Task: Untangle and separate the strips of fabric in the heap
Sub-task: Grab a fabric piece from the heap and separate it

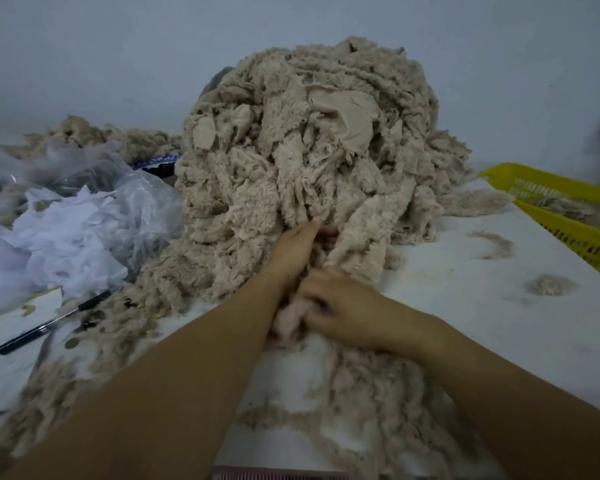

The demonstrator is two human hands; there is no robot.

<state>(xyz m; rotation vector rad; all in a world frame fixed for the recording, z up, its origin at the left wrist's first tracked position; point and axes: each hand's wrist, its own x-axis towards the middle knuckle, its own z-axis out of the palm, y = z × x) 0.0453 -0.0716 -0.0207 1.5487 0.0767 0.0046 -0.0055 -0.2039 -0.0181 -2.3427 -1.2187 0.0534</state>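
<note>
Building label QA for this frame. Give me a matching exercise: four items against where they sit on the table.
Things:
1. big beige fleecy fabric heap
2. yellow slotted plastic basket
3. slim black pen
4. crumpled thin white sheets

Places:
A. right edge
B. centre, piled high
C. near left, lying flat
D. left, beyond the pen

Pairs: 1-B, 2-A, 3-C, 4-D

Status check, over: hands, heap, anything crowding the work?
Left hand dug into heap, grip hidden. Right hand grips a strip at heap's foot. Heap mostly tangled. Pen and plastic bags lie left, apart from hands.
</note>
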